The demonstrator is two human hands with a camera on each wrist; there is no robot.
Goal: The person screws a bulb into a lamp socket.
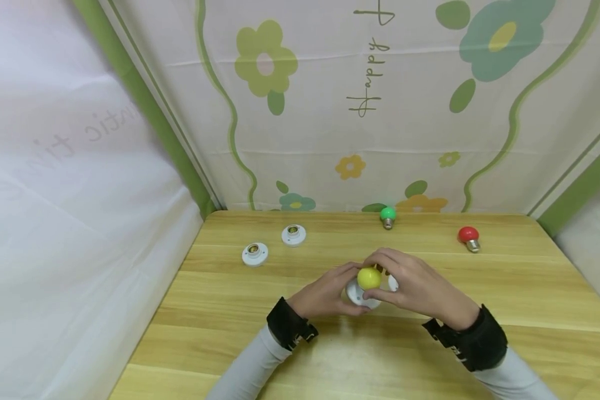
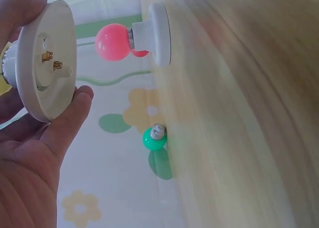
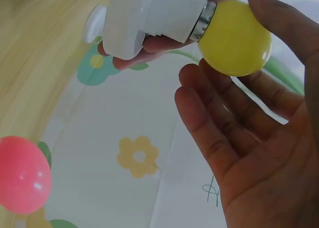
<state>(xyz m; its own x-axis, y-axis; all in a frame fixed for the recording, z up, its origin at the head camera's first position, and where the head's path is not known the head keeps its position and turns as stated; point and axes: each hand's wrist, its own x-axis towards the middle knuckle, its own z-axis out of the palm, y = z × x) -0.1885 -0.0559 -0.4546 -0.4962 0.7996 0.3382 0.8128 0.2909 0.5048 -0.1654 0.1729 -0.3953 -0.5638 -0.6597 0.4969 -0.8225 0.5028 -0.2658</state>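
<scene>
My left hand [image 1: 327,294] grips a white lamp holder [image 1: 356,295] by its round base, raised over the table. In the left wrist view its underside faces the camera, with two brass screws [image 2: 47,56]. A yellow light bulb [image 1: 369,278] sits in the holder's socket, a strip of its metal cap [image 3: 203,22] still showing. My right hand [image 1: 422,286] holds the bulb between thumb and fingers. Beyond that hand, a second lamp holder [image 2: 158,34] stands on the table with a red bulb [image 2: 112,42] in it, mostly hidden in the head view.
Two lamp holders without bulbs, one nearer [image 1: 255,254] and one farther [image 1: 293,235], lie at the back left of the wooden table [image 1: 220,333]. A green bulb [image 1: 388,215] lies by the back edge, a loose red bulb [image 1: 468,235] at the right. Printed curtains [image 1: 310,111] enclose the table.
</scene>
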